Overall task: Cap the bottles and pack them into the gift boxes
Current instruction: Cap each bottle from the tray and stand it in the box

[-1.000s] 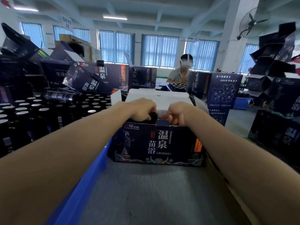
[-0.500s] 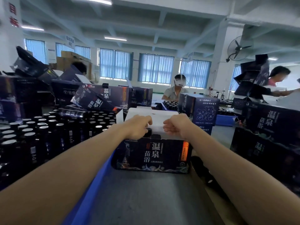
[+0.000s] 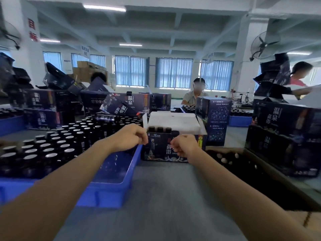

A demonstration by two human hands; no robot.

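A dark printed cardboard gift box stands upright in the middle of the grey table, its long front face towards the viewer. Its white lid flap is raised at the back. Three dark round-capped bottles stand upright in a row inside its front left corner, caps pointing up. The left hand hovers by the box's upper left corner with its fingers curled. The right hand is a loose fist in front of the box's face. Both seem to hold nothing, though blur hides whether the fingertips touch the card. A smooth blue plastic tray lies along the table's left side, just beside the box. It is packed with many upright dark bottles with shiny tops.
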